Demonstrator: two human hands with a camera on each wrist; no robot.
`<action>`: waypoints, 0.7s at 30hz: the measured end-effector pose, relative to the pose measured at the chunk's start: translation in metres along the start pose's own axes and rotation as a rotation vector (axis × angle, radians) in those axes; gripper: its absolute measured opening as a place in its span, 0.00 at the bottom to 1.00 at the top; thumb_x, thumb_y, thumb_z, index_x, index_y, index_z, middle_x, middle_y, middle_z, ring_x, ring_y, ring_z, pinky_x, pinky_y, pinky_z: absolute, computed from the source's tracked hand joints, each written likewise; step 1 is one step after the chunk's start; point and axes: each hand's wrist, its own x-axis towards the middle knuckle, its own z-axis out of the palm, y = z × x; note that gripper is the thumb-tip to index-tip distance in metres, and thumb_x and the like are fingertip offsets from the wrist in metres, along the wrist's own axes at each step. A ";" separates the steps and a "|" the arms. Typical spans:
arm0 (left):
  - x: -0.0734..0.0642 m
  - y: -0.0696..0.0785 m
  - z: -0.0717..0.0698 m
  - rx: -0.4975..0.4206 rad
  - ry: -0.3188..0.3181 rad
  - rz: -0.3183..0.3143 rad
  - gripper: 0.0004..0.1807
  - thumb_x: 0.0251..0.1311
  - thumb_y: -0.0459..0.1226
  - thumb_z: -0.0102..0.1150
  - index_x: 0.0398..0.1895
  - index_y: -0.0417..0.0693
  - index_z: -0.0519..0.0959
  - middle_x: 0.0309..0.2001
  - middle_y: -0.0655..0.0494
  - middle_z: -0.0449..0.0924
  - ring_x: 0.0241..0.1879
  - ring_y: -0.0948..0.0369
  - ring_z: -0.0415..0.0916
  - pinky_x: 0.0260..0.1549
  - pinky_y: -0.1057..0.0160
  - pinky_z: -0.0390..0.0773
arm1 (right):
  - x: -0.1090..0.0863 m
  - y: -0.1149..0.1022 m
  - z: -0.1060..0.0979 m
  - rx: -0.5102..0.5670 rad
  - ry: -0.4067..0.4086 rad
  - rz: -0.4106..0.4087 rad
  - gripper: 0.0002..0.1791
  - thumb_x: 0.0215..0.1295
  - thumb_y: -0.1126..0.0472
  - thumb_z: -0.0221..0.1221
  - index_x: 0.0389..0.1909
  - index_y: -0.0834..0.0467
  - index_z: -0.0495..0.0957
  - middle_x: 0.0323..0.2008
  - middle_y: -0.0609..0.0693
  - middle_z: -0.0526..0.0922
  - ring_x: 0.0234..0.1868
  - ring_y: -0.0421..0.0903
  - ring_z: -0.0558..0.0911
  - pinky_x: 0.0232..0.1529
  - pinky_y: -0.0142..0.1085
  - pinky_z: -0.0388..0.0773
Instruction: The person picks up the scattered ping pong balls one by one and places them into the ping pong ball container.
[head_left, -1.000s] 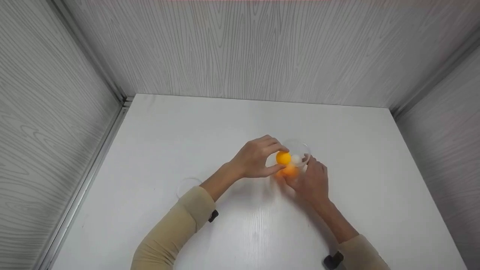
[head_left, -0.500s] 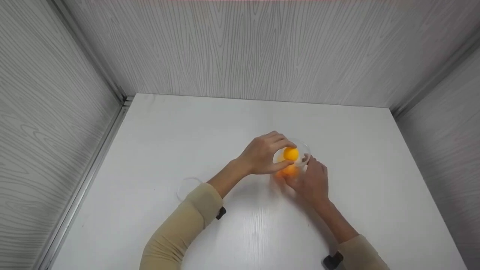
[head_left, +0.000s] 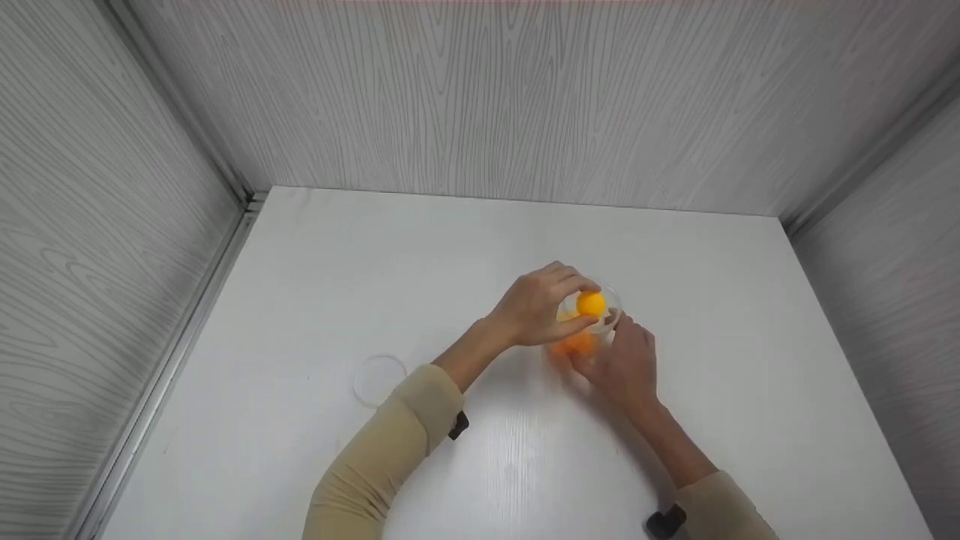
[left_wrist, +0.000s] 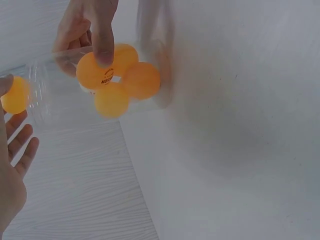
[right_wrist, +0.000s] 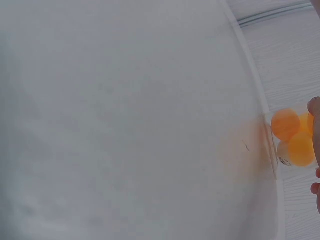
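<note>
Between thumb and fingers my left hand [head_left: 536,306] pinches an orange ping-pong ball [head_left: 591,304] over the mouth of a clear plastic jar [left_wrist: 62,107]. In the left wrist view that ball [left_wrist: 15,95] is right at the jar's rim. My right hand [head_left: 626,360] grips the jar's side, its thumb lying along the wall. Several orange balls [left_wrist: 141,80] are gathered at the jar's bottom. A white ball [right_wrist: 284,152] with dark print shows among them in the right wrist view.
A clear round lid or ring [head_left: 380,380] lies on the white table [head_left: 375,262], left of the left forearm. Grey wood-grain walls [head_left: 480,97] enclose the table at the back and sides.
My left hand has moved right with the orange ball, from the jar's left side to over its mouth. The right hand and the jar have stayed in place.
</note>
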 end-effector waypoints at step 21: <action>0.008 -0.009 0.014 0.013 -0.010 -0.090 0.19 0.68 0.48 0.66 0.56 0.49 0.84 0.52 0.57 0.88 0.54 0.59 0.81 0.55 0.65 0.84 | 0.000 -0.005 -0.002 -0.045 -0.040 0.065 0.46 0.52 0.38 0.76 0.62 0.65 0.71 0.50 0.62 0.83 0.54 0.62 0.80 0.68 0.60 0.73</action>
